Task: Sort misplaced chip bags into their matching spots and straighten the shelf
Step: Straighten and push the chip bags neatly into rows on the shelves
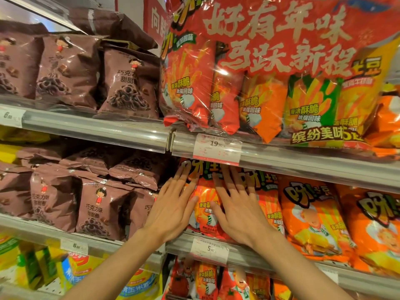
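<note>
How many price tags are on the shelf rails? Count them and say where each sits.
4. Upper-left tag at the frame edge, 19.90 tag upper centre, lower-left tag, 5.90 tag lower centre. A blurred fifth may sit lower right.

Store shelving fills the view — tiers of grey metal shelves (91,124) fronted by clear plastic price rails (303,161). White-and-red price tag (217,149) at centre, another (209,249) toward 6 o'clock. Red sign panel (154,16) at 12 o'clock — bright overhead light glinting off the rails.
</note>
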Action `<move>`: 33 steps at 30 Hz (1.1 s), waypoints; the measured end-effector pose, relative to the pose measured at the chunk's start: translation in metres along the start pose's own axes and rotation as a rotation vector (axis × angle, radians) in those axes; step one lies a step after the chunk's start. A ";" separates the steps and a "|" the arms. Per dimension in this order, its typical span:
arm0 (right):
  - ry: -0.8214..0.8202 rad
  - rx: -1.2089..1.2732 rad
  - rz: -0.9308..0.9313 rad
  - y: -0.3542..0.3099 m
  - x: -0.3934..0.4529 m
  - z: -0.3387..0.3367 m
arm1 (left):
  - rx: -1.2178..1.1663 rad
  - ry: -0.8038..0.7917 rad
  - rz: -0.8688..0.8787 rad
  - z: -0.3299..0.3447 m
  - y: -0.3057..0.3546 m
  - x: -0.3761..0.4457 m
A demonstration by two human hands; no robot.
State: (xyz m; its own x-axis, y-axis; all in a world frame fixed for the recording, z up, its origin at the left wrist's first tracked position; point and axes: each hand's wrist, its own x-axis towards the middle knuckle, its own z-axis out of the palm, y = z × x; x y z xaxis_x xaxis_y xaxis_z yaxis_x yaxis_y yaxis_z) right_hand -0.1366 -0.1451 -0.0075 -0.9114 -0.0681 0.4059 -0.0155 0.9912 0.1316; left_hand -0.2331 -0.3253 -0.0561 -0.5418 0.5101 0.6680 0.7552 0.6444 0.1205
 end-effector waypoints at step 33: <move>-0.103 0.701 0.463 0.113 -0.056 -0.013 | -0.220 -0.321 -0.226 0.005 0.127 0.044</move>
State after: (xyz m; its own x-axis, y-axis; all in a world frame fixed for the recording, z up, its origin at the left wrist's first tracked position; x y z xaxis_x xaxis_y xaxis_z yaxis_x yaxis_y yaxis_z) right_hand -0.0820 -0.0304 -0.0031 -0.9211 0.3391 0.1914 0.1481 0.7597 -0.6333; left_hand -0.1633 -0.2182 -0.0155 -0.7627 0.5440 0.3497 0.6467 0.6410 0.4134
